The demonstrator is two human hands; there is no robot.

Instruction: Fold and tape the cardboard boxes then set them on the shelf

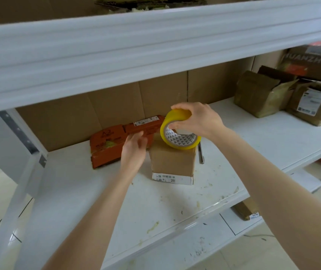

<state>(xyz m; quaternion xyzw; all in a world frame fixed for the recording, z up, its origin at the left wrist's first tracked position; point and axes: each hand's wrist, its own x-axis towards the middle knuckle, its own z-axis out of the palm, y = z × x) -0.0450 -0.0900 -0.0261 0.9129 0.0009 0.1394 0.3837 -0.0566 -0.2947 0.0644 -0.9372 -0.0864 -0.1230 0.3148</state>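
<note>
A small brown cardboard box [173, 162] with a barcode label stands on the white shelf board [253, 145]. My right hand [196, 119] grips a yellow tape roll [177, 133], tilted, its lower edge on top of the box. My left hand [134, 151] hovers with relaxed fingers just left of the box and holds nothing. Behind it lies a flattened orange-red box [112, 143], with another orange-red carton [146, 125] resting on it.
A metal tool [200, 154] lies on the shelf right of the brown box. Several taped brown parcels [262, 94] stand at the far right. The upper shelf beam [136, 51] hangs low overhead. A grey upright post [27, 172] is at left. Another parcel [247, 209] sits below.
</note>
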